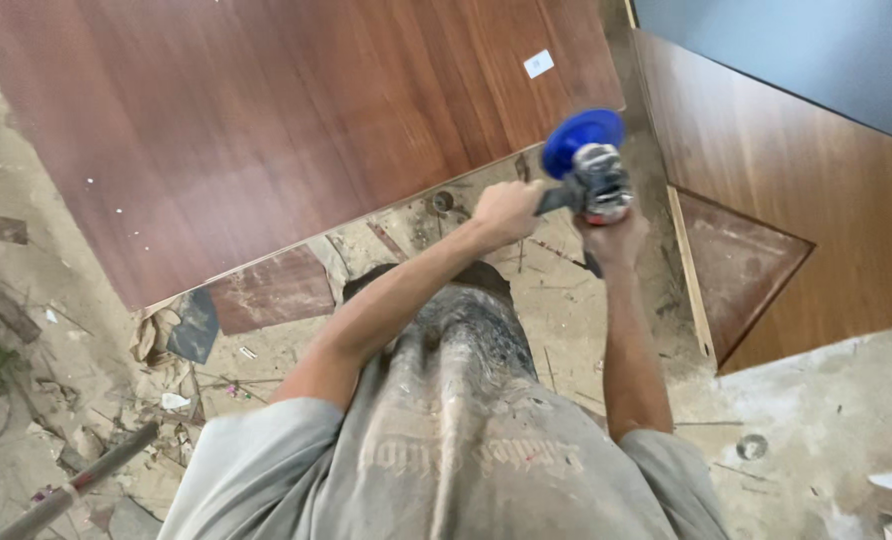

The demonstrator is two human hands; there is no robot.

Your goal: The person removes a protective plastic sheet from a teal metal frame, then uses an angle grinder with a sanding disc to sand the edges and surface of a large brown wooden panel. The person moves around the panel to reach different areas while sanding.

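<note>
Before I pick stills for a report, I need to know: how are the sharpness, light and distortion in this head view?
Head view: soft, even light with no hard shadows; faint sheen on the wood panel; wide-angle stretch bends the edges; the angle grinder, gripped by the left hand and the right hand, is slightly soft, its blue disc cover the clearest part; floor debris at the corners is blurred.

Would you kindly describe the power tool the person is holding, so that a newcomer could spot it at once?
Start at the large reddish-brown wooden panel lying across the dusty floor and follow its lower edge to the right corner. There both hands, left hand and right hand, grip a grinder. Its round bright blue disc is the only blue thing among the debris.
</note>
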